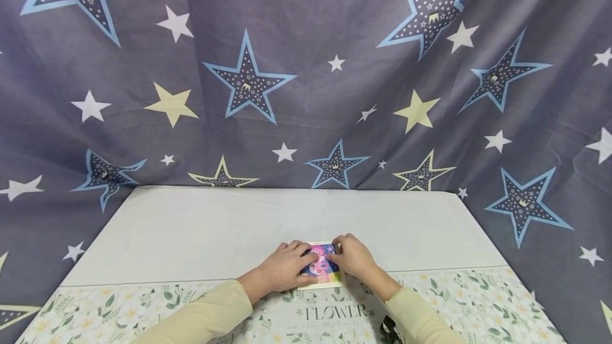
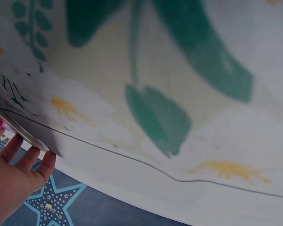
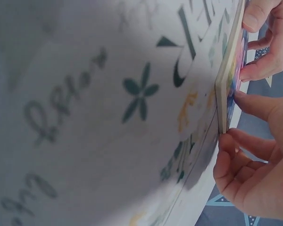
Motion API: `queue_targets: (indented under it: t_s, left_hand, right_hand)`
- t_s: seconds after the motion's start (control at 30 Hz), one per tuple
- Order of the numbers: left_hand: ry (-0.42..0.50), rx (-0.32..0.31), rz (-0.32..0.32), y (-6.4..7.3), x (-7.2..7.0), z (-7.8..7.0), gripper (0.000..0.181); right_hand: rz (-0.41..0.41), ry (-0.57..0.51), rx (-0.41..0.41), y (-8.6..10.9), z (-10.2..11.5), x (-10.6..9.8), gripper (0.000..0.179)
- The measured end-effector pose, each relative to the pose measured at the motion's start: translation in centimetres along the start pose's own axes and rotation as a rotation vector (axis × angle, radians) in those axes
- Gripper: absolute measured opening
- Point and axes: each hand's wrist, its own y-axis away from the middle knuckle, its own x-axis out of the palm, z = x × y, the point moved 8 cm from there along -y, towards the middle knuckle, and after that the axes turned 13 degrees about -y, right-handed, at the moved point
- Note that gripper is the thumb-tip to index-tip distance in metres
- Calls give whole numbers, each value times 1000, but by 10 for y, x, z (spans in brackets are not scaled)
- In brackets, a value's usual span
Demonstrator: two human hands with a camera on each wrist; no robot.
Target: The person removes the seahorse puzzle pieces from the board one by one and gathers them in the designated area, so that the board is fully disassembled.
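A small, flat picture board (image 1: 322, 265) with a pale wooden rim lies on the table, showing a pink cartoon figure on dark blue with some yellow and green. My left hand (image 1: 285, 268) grips its left side, thumb along the near corner and an index fingertip on the picture. In the left wrist view, left fingertips (image 2: 48, 155) line up along the board's edge (image 2: 24, 133). My right hand (image 1: 356, 257) pinches the right side. The right wrist view shows the right thumb (image 3: 254, 104) on the picture face and the other fingers curled at the board's corner (image 3: 221, 108).
A white table (image 1: 201, 232) carries a floral cloth (image 1: 459, 301) with FLOWER lettering along its near part. A small black object (image 1: 389, 329) lies beside my right forearm. Behind the table hangs a dark curtain (image 1: 306, 137) printed with stars.
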Motion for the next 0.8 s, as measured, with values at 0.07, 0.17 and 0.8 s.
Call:
queue_targets:
  t_s: [0.07,0.17,0.8]
  left_hand:
    - [-1,-2,2,0,0,0,58]
    - [-4,-4,6,1,1,0,59]
    - [-6,-21,25,1,2,1,61]
  right_hand:
    - [-3,-5,-16,0,2,-1,36]
    - [-5,-20,-21,0,4,-2,35]
    - [-6,-87,61,-7,-8,2,29]
